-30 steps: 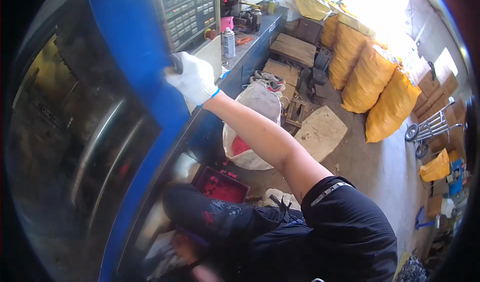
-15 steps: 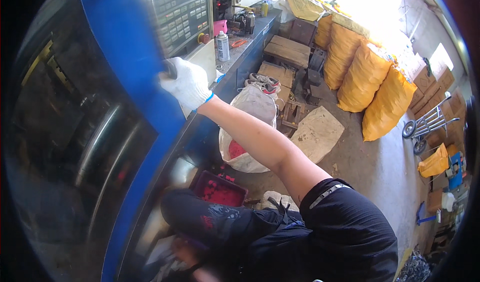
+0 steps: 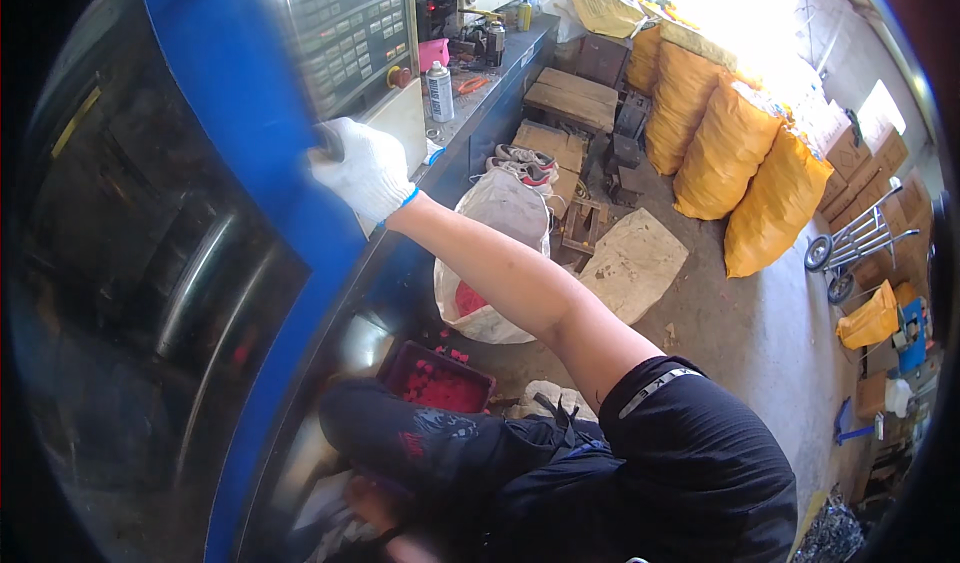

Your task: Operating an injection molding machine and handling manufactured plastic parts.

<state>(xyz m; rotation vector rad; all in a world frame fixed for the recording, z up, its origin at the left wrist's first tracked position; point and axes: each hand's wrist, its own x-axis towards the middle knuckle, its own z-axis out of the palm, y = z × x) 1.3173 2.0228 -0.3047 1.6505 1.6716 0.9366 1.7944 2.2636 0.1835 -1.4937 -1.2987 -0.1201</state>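
My right hand (image 3: 362,168), in a white knitted glove with a blue cuff, is closed around a dark handle (image 3: 328,141) at the edge of a blue machine door (image 3: 225,73). Just above it is a control panel (image 3: 355,38) with rows of buttons and a red knob (image 3: 399,77). Low in the picture, my left hand (image 3: 370,503) is in shadow and blurred, close to a whitish thing (image 3: 325,503) that I cannot make out. Its fingers do not show clearly. A dark window (image 3: 130,263) fills much of the door.
A dark tray (image 3: 480,388) of red pieces stands beside my knee. Past my forearm is a white sack (image 3: 505,208) with red material inside. Shoes (image 3: 527,163), a spray can (image 3: 439,93) on a ledge, full orange sacks (image 3: 725,143) and a hand truck (image 3: 865,228) are farther off.
The whole view has shifted slightly. My right hand keeps its hold on the handle, and my left hand stays low by the whitish thing.
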